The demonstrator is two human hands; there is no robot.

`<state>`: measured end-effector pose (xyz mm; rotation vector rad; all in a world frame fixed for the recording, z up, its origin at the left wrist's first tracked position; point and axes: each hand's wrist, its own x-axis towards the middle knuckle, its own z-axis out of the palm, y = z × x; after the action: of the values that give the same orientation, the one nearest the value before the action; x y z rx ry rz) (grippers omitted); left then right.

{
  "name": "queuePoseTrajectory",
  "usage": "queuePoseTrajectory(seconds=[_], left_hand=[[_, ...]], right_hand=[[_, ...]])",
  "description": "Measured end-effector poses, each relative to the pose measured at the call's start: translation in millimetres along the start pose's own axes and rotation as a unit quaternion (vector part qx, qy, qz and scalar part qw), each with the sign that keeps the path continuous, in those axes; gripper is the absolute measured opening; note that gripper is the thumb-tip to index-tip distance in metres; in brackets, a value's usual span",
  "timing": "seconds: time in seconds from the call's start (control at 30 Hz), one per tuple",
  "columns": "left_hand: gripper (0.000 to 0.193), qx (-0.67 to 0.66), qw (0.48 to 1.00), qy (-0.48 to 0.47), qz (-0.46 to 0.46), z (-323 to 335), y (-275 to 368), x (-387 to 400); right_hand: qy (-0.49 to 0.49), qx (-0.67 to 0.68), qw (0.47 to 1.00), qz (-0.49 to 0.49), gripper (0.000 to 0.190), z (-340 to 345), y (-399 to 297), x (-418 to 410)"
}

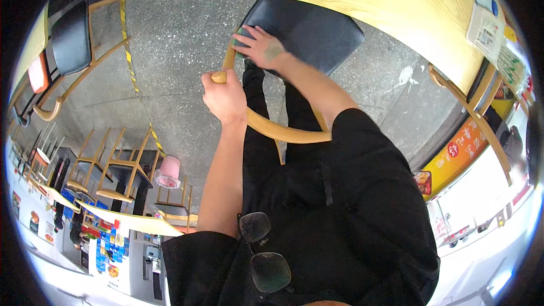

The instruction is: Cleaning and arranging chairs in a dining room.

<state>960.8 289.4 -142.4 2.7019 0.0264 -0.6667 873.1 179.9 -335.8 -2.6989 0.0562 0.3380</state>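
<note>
Before me stands a wooden chair with a curved rail point(284, 131) and a black padded seat point(304, 29). My left hand point(225, 97) is wrapped around the rail near its rounded left end point(219, 77). Across the seat's left edge lies my right hand point(261, 46), palm down with its fingers spread. Beneath those fingers is a green cloth point(239, 54), mostly hidden, pressed to the seat edge. The far side of the seat reaches under a light wood-grain table point(374, 4).
Another black-seated chair point(72, 38) stands left, past yellow-black floor tape point(128, 57). A pink bin point(170, 168) and upturned chairs point(123, 170) are at lower left. A wooden chair point(476, 114) stands right. Glasses point(270, 270) hang on my shirt.
</note>
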Motion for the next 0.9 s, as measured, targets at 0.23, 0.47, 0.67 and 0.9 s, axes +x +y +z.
queuePoseTrajectory(seconds=[0.23, 0.47, 0.67, 0.9], left_hand=[[0.031, -0.012, 1.0, -0.007, -0.014, 0, -1, -2], [0.033, -0.024, 0.999, -0.015, 0.015, 6, 12, -10], [0.038, -0.01, 0.998, 0.038, 0.043, 1, 4, -11], [0.037, 0.031, 0.996, 0.066, 0.052, 15, -18, -5]], right_hand=[[0.017, -0.035, 0.984, 0.174, 0.051, -41, 114, 17], [0.176, -0.014, 0.904, 0.389, 0.052, -3, 35, 12], [-0.043, 0.044, 0.996, 0.066, 0.048, 7, -17, -89], [0.072, -0.006, 0.929, 0.363, 0.06, -19, 140, -181]])
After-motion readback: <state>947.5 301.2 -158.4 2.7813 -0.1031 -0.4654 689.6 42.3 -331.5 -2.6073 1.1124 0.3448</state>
